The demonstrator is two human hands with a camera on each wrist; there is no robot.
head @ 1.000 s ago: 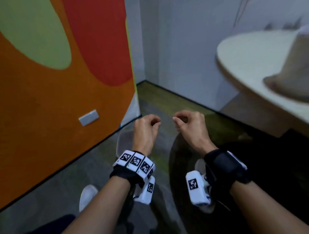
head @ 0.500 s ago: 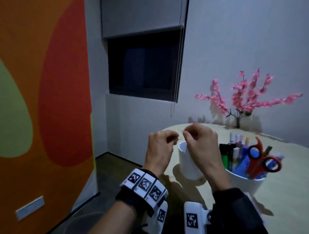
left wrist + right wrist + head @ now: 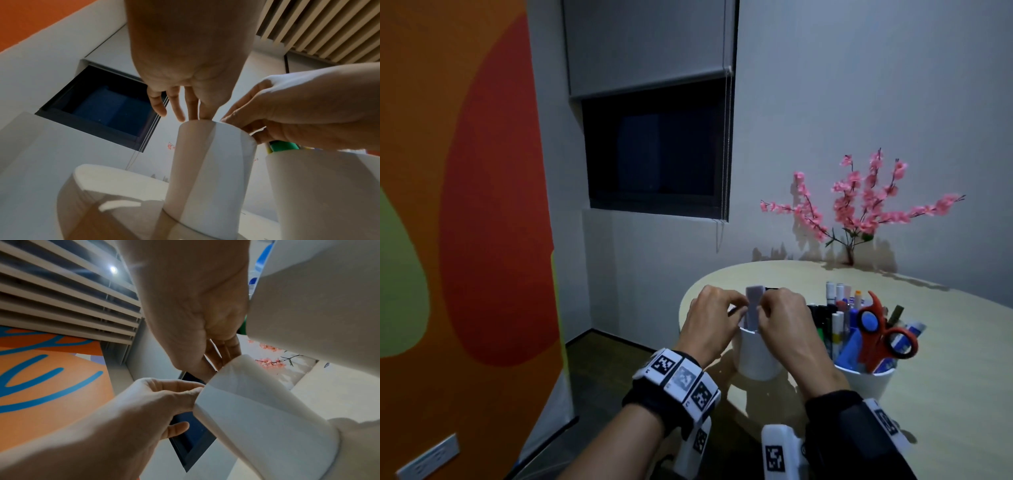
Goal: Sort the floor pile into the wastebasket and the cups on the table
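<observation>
Both hands, the left hand [image 3: 709,318] and the right hand [image 3: 784,322], hover at the rim of the white cup [image 3: 756,356] on the worktop [image 3: 962,377]. Their fingers are bent; whether they pinch anything I cannot tell.

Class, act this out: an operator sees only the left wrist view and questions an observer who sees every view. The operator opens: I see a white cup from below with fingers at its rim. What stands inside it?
Observer: The head view shows a grey flat strip standing upright in the narrow white cup. It rises above the rim between the left hand and the right hand.
Operator: And the wider cup beside it? I see only something green.
Observer: The wider white cup holds markers and orange-handled scissors, handles up.
Operator: Is either hand holding anything?
Observer: No view settles that. The right wrist view shows only the left thumb and forefinger meeting at the rim.
</observation>
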